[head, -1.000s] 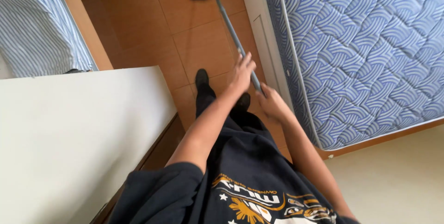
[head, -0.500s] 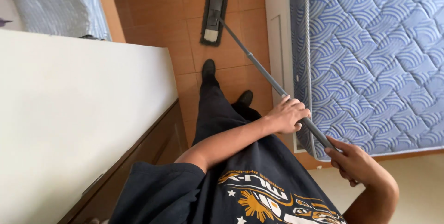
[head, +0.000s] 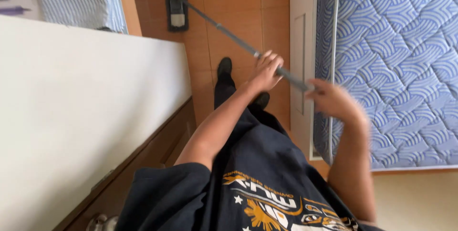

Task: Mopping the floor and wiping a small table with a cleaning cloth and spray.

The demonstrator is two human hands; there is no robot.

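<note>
A flat mop runs across the wooden floor. Its dark rectangular head lies at the top of the head view, and its grey handle slants down to the right. My left hand grips the handle midway. My right hand, blurred, grips the handle's upper end close to the bed's edge. My dark trousers and shoes stand on the floor between the two pieces of furniture.
A white tabletop with wooden drawers below fills the left. A blue patterned mattress on a pale frame lines the right. Striped blue fabric hangs at the top left. The floor strip between is narrow.
The mop head has slid left and further away across the floor. Both hands have risen in view, and my right hand has moved up along the bed's edge.
</note>
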